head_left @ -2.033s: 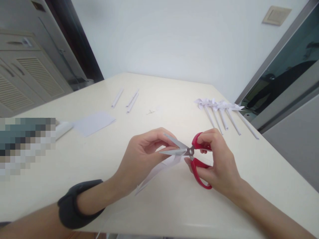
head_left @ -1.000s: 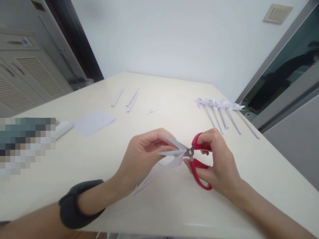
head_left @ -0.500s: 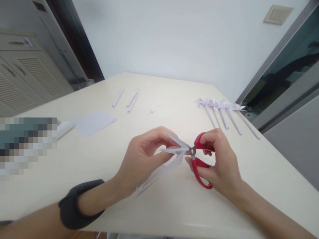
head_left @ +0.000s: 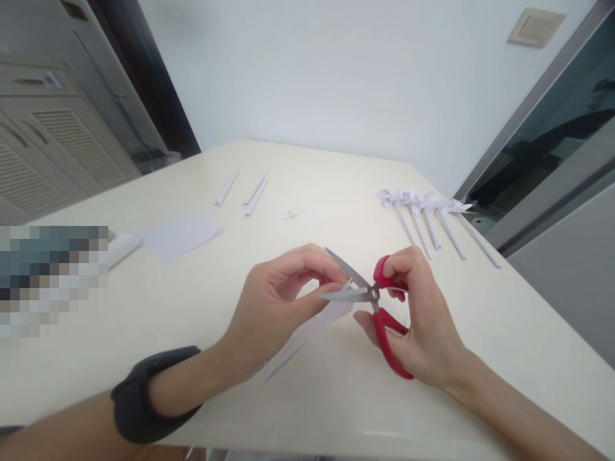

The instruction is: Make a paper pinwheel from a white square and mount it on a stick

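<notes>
My left hand [head_left: 288, 307] pinches a piece of white paper [head_left: 331, 312] between thumb and fingertips, and part of the paper hangs below the hand. In my right hand [head_left: 423, 320] is a pair of scissors [head_left: 373, 293] with red handles, fingers through the loops. The blades are spread apart and point left, on either side of a narrow edge of the paper near my left fingertips. How far the paper reaches behind my left hand is hidden.
Several paper pinwheels [head_left: 418, 202] on rolled sticks lie at the right of the white table [head_left: 327, 186]. Rolled paper sticks [head_left: 257, 195] lie at the back left, beside flat paper sheets [head_left: 185, 238]. Small paper scraps [head_left: 291, 214] sit mid-table. A blurred-out object [head_left: 48, 275] is at far left.
The scissors have shifted slightly right, and their blades have opened wider. My right hand has lowered a little. My left hand stays nearly in place with the paper.
</notes>
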`<state>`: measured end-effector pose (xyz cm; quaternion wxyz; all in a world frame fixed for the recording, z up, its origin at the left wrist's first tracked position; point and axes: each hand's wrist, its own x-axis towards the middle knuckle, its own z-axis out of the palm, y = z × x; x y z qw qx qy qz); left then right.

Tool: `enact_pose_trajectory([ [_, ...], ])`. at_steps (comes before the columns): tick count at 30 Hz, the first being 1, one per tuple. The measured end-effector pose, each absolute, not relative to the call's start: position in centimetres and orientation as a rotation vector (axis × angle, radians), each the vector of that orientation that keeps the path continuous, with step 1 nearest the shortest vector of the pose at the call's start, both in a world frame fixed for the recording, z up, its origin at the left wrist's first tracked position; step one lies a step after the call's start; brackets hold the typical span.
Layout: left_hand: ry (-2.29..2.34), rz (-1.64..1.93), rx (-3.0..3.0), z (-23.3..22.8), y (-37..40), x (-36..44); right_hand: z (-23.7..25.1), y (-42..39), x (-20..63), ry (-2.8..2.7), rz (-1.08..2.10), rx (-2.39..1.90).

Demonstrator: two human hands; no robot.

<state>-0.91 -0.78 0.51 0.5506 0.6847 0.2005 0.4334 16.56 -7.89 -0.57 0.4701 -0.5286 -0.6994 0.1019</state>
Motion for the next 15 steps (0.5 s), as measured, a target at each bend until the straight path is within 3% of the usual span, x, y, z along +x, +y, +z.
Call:
enact_pose_trajectory([
  [7, 0.442, 1.058, 1.679, 0.45, -0.95, -1.05, -0.32, -7.81, 16.83, -1.579, 0.405, -1.376],
  [15, 0.453, 1.077, 1.823, 0.45, -1.17, -1.35, -0.39, -7.90, 16.48, -1.723, 0.288, -1.274],
])
